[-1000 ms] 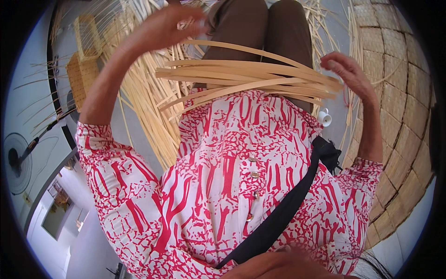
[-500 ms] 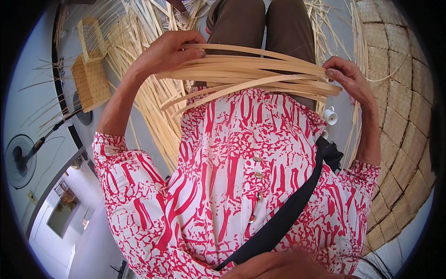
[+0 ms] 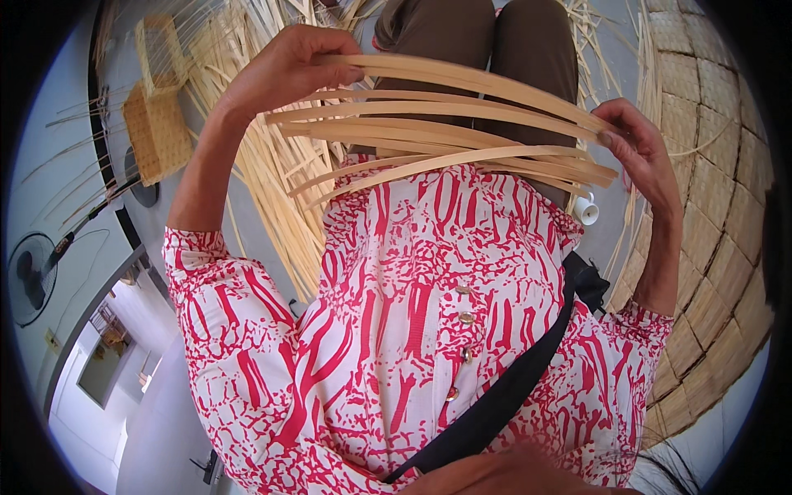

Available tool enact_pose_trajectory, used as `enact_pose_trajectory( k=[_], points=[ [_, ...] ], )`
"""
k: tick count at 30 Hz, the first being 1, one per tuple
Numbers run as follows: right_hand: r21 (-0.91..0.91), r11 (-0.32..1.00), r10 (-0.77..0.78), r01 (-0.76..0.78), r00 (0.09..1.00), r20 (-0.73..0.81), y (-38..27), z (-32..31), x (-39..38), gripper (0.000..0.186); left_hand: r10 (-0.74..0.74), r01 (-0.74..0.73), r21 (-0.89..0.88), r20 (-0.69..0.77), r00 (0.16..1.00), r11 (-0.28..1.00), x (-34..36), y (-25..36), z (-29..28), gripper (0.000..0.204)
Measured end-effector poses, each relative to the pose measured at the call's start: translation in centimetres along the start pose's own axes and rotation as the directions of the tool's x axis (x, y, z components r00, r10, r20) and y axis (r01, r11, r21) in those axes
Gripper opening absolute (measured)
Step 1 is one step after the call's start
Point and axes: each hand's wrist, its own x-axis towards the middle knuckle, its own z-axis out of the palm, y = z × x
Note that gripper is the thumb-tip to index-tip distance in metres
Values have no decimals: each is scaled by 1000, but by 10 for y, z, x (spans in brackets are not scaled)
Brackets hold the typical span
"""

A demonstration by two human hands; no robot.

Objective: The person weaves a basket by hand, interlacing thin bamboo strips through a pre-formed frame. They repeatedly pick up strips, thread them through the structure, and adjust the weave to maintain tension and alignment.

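Note:
Between my hands stretches a pale bamboo strip point(image 3: 470, 76), bowed slightly upward. Its left end is pinched between the thumb and fingers of my left hand point(image 3: 309, 66). The other end sits in the closed thumb and fingers of my right hand point(image 3: 631, 144). Below it, across my lap, lies a loose bundle of similar flat strips point(image 3: 396, 130), fanned apart at both ends. The bundle's right ends come close to my right hand; I cannot tell whether that hand also touches them.
Many loose strips point(image 3: 276, 181) cover the floor at the left. Beyond them stand a woven box point(image 3: 155, 132) and an open-frame basket point(image 3: 159, 54). A fan point(image 3: 31, 279) is at far left. A white mug point(image 3: 586, 209) stands right of my lap, beside a large woven mat surface point(image 3: 709, 181).
My left hand has risen, and the held strip now stands farther apart from the bundle. My right hand has shifted slightly right and nearer my body.

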Motion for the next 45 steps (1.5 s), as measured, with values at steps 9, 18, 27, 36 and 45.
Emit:
enact_pose_trajectory(
  k=[9,18,27,36,45],
  points=[
    [-159,985,63,-58,998,22,8,2,5,42,2,0,20,-77,997,1000,2,-8,7,18],
    [-284,957,-83,61,994,-66,7,18,5,41,-8,21,165,-79,997,986,-1,-2,0,20],
    [-200,980,-13,-6,995,-95,10,7,10,18,-52,49,-43,-67,996,998,-6,4,-1,17],
    [-86,995,44,-44,999,-4,2,-14,20,15,-7,5,46,39,999,999,1,14,-19,19],
    [32,989,147,-146,989,-31,-16,-31,30,15,30,-30,-4,-45,999,1000,-7,20,-92,19]
  ],
)
